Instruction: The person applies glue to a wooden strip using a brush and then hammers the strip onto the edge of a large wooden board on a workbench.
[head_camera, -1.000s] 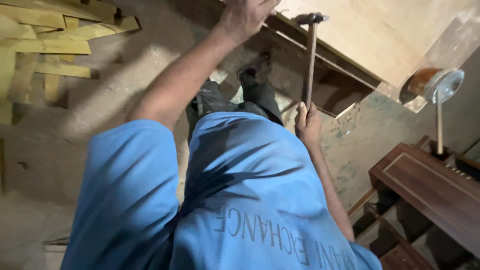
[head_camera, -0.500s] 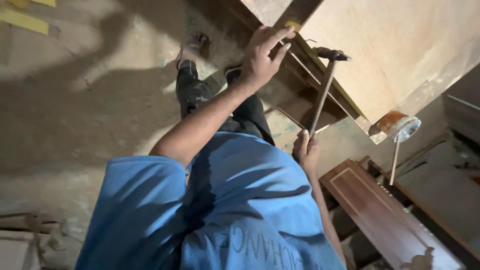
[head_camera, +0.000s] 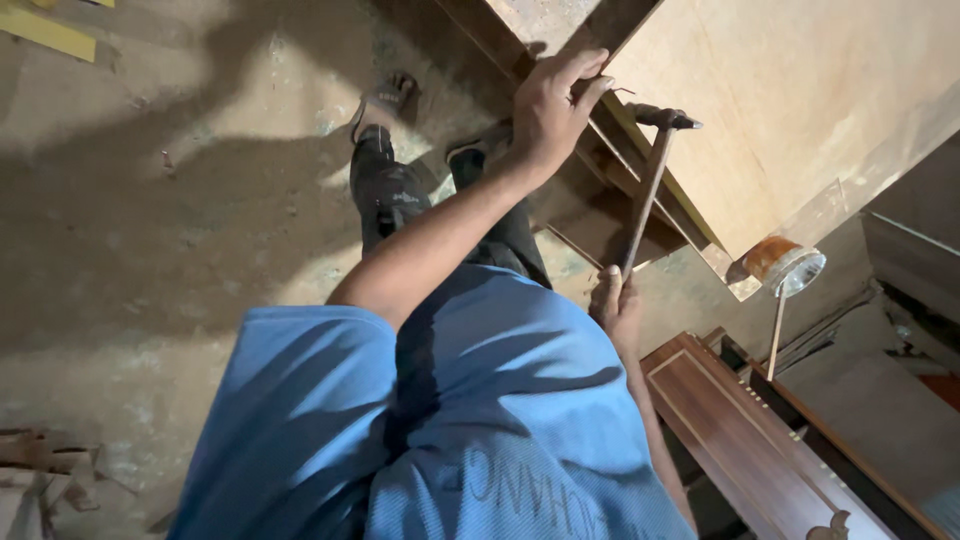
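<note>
Obs., head view, looking down past blue shirt (head_camera: 470, 420) to concrete floor (head_camera: 180, 230).

L hand (head_camera: 548, 112): fingers clenched on edge of the wooden frame (head_camera: 640, 190) under the big plywood panel (head_camera: 790, 110); thumb + forefinger look pinched at the edge, maybe on a nail, too small to tell.

R hand (head_camera: 615, 305): fingers wrapped round bottom end of hammer (head_camera: 645, 200) handle. Hammer upright, tilted slightly, head just beside L hand fingertips, near frame edge. Contact w/ wood: can't tell.

Change vs 1 s ago: L hand was raised at top of view, well above frame; now down and gripping frame. Hammer head has come closer to L hand. View itself shifted, feet (head_camera: 385, 100) now upper centre.

Judgement: piece is braced, hammer lined up w/ the pinch point; looks like set-up for a strike, not yet mid-swing.

Nearby: dark wood panel (head_camera: 760, 440) lower right, lamp on stand (head_camera: 790, 268), yellow strip (head_camera: 50, 32) on floor.
</note>
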